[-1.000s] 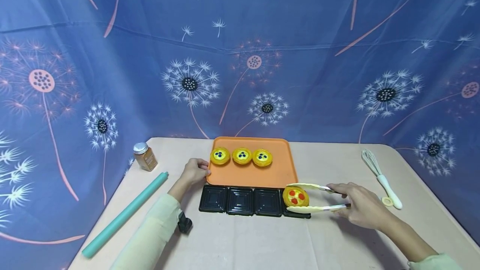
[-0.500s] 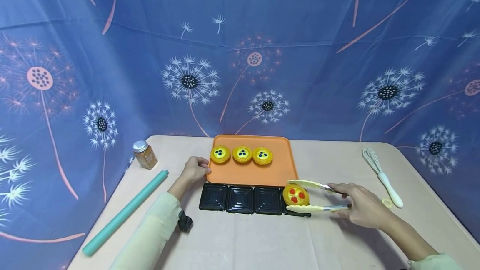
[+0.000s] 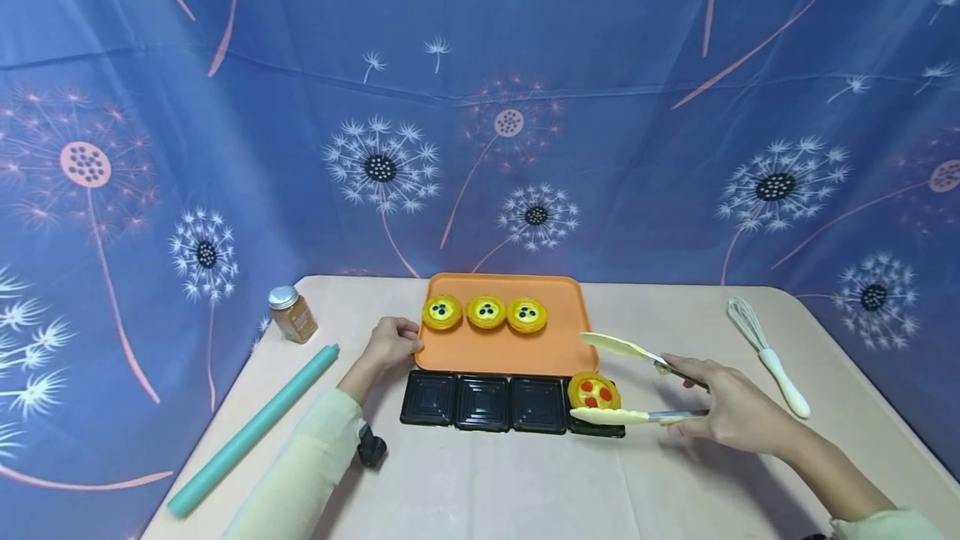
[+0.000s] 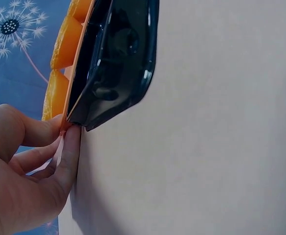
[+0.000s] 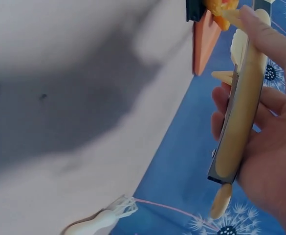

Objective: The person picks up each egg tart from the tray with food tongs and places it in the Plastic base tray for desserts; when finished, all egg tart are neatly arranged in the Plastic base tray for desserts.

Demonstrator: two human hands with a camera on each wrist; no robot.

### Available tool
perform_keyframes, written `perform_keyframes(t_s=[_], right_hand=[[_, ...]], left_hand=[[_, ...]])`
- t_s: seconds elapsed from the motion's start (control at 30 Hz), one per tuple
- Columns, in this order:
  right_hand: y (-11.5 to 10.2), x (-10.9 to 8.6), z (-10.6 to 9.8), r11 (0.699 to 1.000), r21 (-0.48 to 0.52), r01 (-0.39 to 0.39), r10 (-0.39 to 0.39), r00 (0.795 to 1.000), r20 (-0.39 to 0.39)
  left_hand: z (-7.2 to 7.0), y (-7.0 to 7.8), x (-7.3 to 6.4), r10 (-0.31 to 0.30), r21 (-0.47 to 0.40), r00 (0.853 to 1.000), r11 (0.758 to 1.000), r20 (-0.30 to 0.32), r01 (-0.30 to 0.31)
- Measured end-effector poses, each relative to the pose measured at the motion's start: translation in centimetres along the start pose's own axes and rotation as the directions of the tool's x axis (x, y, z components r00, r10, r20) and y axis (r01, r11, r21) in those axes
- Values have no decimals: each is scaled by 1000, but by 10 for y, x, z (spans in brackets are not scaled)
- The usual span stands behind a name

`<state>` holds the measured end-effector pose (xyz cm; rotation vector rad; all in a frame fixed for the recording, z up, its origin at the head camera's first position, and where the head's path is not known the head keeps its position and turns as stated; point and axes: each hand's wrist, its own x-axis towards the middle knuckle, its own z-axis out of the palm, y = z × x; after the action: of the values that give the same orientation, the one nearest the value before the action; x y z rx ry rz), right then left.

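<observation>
My left hand [image 3: 392,342] pinches the left edge of an orange tray [image 3: 480,354] between thumb and fingers, as the left wrist view also shows. Three yellow tarts [image 3: 486,312] with dark blue dots stand in a row on that tray. In front of it lies a black tray [image 3: 483,403] with square compartments. The rightmost compartment holds a tart with red pieces [image 3: 595,391]. My right hand [image 3: 735,407] holds a pair of tongs [image 3: 611,416] with cream-coloured tips. Their arms are spread: the near tip is right at the red-topped tart's front, the far tip away behind it.
A teal rolling pin [image 3: 255,432] and a spice jar with a silver lid [image 3: 292,314] are at the left. A white-handled whisk [image 3: 780,377] lies at the right. Blue dandelion-print cloth [image 3: 637,148] hangs behind the table.
The tongs have spread, their far tip swinging back from the red-topped tart. That tart stays in the rightmost compartment. My left hand keeps its hold on the orange tray.
</observation>
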<state>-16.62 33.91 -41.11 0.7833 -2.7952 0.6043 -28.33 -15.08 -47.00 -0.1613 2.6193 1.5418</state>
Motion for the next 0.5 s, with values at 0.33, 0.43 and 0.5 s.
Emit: perform_keyframes(t_s=[0.33, 0.43, 0.5], right_hand=[[-3, 34, -12, 998, 22, 64, -64, 998, -15], [-1, 49, -11, 998, 33, 55, -55, 999, -1], [2, 61, -9, 998, 40, 47, -47, 999, 9]], left_hand=[[0, -1, 2, -2, 11, 1000, 1000, -17, 2], [0, -1, 2, -7, -1, 1000, 1000, -5, 7], [1, -1, 1, -11, -8, 1000, 1000, 2, 11]])
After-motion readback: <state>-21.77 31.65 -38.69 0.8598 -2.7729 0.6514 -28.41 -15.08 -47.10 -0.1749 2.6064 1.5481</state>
